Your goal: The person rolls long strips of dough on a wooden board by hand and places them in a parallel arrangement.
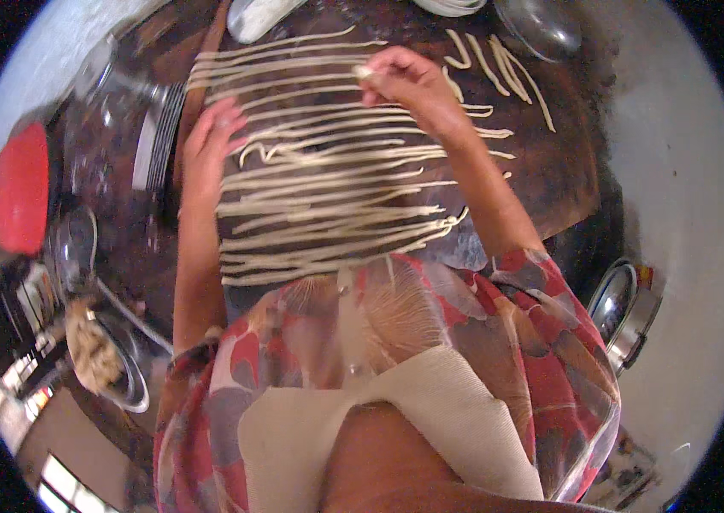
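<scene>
Many long, thin dough strips lie side by side across a dark wooden board. Over the right part of the upper strips is my right hand, its fingertips pinched on a small end of pale dough. My left hand, blurred, hovers at or touches the left ends of the strips; whether it grips one does not show. Several shorter dough strips lie apart at the board's upper right. One strip has a wavy, bent left end.
A metal bowl stands at the upper right edge, and a pale, rounded container at the top. To the left are a large clear jar, a red object and a dish of brownish food. Metal cookware stands lower right.
</scene>
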Available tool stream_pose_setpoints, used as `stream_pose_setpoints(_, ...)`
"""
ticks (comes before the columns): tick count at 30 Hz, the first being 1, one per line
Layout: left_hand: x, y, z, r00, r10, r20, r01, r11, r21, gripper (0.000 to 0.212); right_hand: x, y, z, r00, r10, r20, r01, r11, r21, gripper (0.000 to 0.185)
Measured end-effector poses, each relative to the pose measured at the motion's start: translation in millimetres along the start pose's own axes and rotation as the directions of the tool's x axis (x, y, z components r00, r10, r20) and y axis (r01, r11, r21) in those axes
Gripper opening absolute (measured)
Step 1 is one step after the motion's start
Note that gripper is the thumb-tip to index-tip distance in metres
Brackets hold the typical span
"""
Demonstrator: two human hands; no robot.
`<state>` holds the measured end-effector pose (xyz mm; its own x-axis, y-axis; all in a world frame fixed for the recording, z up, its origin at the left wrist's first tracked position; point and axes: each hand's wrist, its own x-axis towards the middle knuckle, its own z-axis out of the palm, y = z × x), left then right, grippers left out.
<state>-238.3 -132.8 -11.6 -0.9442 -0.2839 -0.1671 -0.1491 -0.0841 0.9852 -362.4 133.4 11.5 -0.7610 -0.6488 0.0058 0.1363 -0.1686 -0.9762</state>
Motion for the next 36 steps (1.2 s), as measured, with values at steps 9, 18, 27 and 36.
stream_pose_setpoints(9, -120.0, -35.4, -6.3, 0.963, -0.162, 0.217, 0.163, 0.987, 0.013, 0.022, -87.6, 61.2, 124.4, 0.955, 0.223, 0.197, -0.217, 0.975, -0.053, 0.016)
stream_pose_setpoints(18, -192.3, -82.8, -23.3, 0.949, -0.26, 0.18, 0.214, 0.947, 0.241, 0.019, -194.8, 105.8, 148.5, 0.96, 0.239, 0.143, -0.136, 0.85, -0.509, 0.016)
stream_pose_setpoints(27, -259.9, -103.3, -28.8, 0.97, 0.009, -0.245, 0.139, 0.802, 0.581, 0.025, -217.4, 118.8, 138.9, 0.915, -0.03, 0.403, 0.361, 0.509, -0.782, 0.024)
stream_pose_setpoints(36, -259.7, -128.4, 68.9, 0.933, 0.35, 0.085, -0.316, 0.683, 0.659, 0.04, -229.1, 183.3, 182.7, 0.913, -0.201, 0.355, 0.408, 0.456, -0.791, 0.044)
